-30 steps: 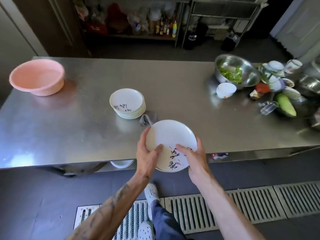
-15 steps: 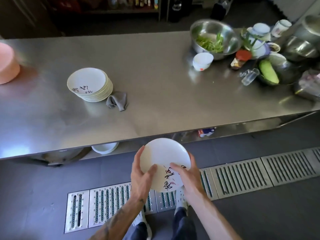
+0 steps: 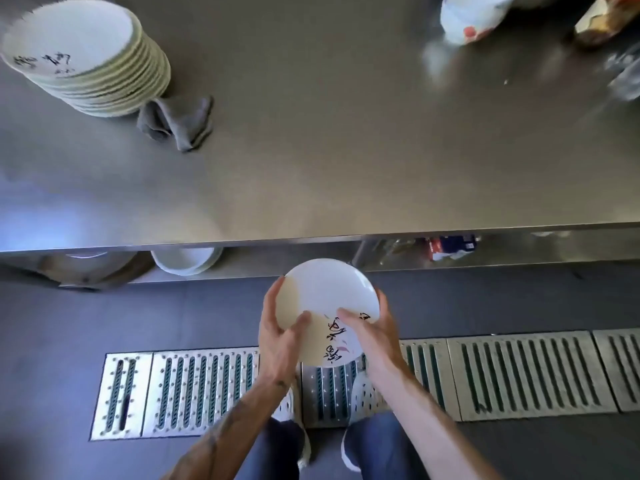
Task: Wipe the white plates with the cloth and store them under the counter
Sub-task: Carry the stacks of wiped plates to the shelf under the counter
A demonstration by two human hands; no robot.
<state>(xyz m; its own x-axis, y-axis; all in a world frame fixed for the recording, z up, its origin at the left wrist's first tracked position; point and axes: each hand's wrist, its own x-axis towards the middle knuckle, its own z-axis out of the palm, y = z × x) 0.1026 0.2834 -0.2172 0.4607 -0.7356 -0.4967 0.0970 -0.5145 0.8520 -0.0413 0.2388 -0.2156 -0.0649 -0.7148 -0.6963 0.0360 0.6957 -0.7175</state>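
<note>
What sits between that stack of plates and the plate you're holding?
The grey cloth, crumpled on the steel counter beside the stack; head view.

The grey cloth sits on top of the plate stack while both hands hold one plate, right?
No. The head view shows the grey cloth on the counter beside the plate stack, not on it; left hand and right hand do hold one plate.

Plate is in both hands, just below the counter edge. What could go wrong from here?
1. The left hand and right hand grip the plate only at its near side, above the metal floor grate. A slip would likely break it.
2. Its far rim appears close to the counter edge, so it could knock there going in.
3. The white dishes under the counter are half hidden, so stacking may be partly blind.
</note>
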